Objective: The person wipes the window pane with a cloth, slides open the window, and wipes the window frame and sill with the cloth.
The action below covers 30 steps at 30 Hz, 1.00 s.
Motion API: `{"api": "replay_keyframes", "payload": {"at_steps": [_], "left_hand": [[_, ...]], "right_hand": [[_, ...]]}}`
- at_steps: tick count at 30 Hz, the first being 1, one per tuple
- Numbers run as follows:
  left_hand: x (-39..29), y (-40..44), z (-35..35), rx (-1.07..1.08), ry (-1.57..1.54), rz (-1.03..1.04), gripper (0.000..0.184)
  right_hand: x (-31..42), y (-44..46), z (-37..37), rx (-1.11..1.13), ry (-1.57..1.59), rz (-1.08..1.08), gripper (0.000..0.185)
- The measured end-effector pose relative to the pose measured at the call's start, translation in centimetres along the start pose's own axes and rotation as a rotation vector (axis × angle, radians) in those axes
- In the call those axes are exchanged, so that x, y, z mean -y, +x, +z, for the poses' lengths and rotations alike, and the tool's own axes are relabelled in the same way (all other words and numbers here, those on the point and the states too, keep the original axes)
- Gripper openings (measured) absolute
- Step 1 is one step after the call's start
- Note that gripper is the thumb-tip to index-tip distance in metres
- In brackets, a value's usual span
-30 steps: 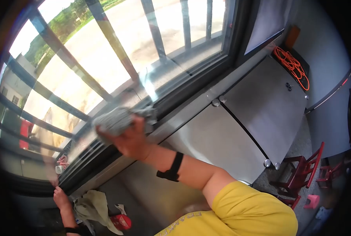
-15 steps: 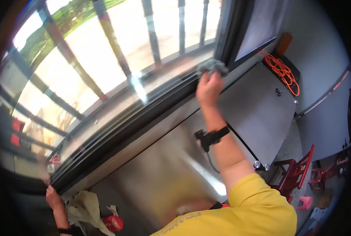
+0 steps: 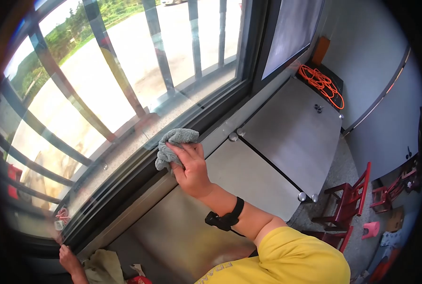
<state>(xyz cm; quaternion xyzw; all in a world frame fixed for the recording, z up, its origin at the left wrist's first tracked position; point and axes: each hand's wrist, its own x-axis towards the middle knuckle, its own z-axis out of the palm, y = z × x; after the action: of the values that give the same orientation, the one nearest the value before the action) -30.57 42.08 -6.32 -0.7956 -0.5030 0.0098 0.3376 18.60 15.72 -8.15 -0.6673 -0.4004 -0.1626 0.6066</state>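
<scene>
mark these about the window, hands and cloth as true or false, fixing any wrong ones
1. The right hand holds a grey cloth. True.
2. The left hand also holds a grey cloth. False: no grey cloth shows in it; it is by the lower-left end of the window frame in the picture.
3. Bars show through the window glass. True.
4. The shirt sleeve is blue. False: it is yellow.
5. The orange cord is stretched out straight. False: it lies in loose loops.
6. A black strap is around the right wrist. True.
</scene>
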Motion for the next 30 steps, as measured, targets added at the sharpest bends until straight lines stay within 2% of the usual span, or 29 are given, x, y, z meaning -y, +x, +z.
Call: {"api": "replay_keyframes", "payload": {"at_steps": [6,7,11,20,25,28,30], "left_hand": [[-4.7,0.4,-3.8,-0.073,-0.026,0.06,0.015],[-5.5,0.5,-4.0,-0.166,-0.009,0.111,0.017],[-9.2,1.1,-6.2,-0.278,-0.069,0.159,0.018],[-18.9,3.0,-13.7,-0.46,-0.27,0.269,0.02],[-24.5,4.0,-17.3,-0.544,-0.232,0.285,0.022],[-27.8,4.6,-19.5,-0.6,-0.299,0.318,0.022],[-29.7,4.9,-21.2,-0.557,-0.485,0.359,0.015]], "right_hand": [[-1.3,0.1,-1.6,-0.02,-0.039,-0.011,0.039],[-1.5,-0.1,-2.2,-0.001,-0.036,0.035,0.037],[-2.7,-1.4,-3.7,0.002,-0.059,0.132,0.032],[-2.9,-2.6,-6.7,0.024,-0.042,0.255,0.029],[-2.9,-2.9,-8.1,0.031,-0.013,0.293,0.027],[-2.6,-2.9,-8.8,0.032,0.011,0.341,0.026],[-2.8,-3.1,-9.0,0.041,-0.001,0.328,0.03]]}}
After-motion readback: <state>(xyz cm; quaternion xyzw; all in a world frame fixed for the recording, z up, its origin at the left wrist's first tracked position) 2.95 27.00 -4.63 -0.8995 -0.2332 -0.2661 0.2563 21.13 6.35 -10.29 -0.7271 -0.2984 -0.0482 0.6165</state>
